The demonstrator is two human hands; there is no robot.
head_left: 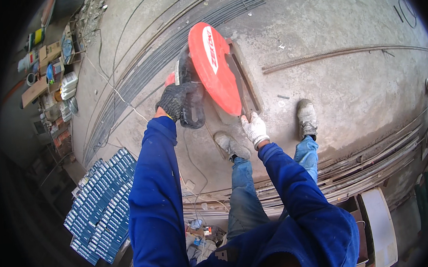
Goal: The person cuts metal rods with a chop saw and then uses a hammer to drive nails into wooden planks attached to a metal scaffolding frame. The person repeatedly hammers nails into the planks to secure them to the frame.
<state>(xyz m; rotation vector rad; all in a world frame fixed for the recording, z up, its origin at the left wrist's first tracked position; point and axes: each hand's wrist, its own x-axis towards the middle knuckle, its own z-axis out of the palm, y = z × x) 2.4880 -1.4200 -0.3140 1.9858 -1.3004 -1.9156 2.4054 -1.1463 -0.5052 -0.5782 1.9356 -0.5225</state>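
A chop saw with a red disc guard point(216, 69) and a dark motor body point(186, 68) stands on the concrete floor in front of me. My left hand point(173, 101), in a dark knit glove, is wrapped round the saw's black loop handle point(194, 113). In a white glove, my right hand point(255, 129) is at the near end of the saw's metal base point(248, 79), just below the guard's lower tip. Its fingers look closed, but what they hold, if anything, is hidden. The guard covers the blade.
Long steel bars point(146, 69) lie in a bundle to the left, with ribbed rods point(344, 53) at right. Cables point(111, 83) cross the floor. Blue boxes point(102, 205) are stacked at lower left. My shoes point(307, 117) flank the saw's near end. Metal lengths point(368, 162) lie behind me.
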